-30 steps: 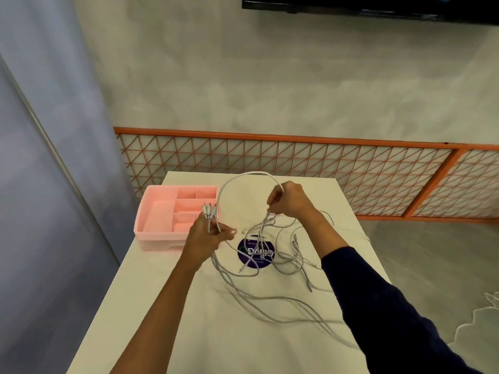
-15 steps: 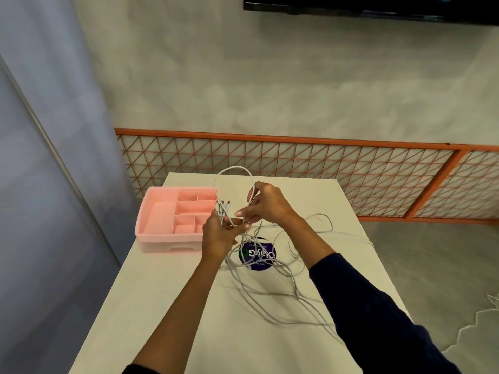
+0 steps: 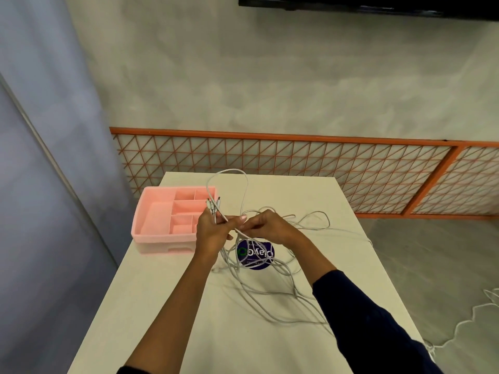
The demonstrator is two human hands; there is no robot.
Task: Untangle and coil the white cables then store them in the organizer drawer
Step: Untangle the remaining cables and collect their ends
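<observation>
A tangle of white cables [image 3: 270,290] sprawls over the middle and right of the white table [image 3: 167,306]. My left hand [image 3: 212,233] grips several cable ends, whose plugs stick up above my fist. A tall loop rises from it and comes back down to my right hand [image 3: 266,228], which pinches a strand just right of the left hand. The two hands nearly touch above the table. The pink organizer drawer [image 3: 151,211], with several empty compartments, sits at the table's left edge, just left of my left hand.
A round dark blue sticker [image 3: 255,255] lies on the table under the cables. An orange lattice fence [image 3: 297,163] runs behind the table. A grey wall panel stands on the left. More white cable [image 3: 472,319] trails on the floor at right.
My right hand has come down and left from the raised loop to meet the left hand. The loop above the hands has narrowed and now stands taller.
</observation>
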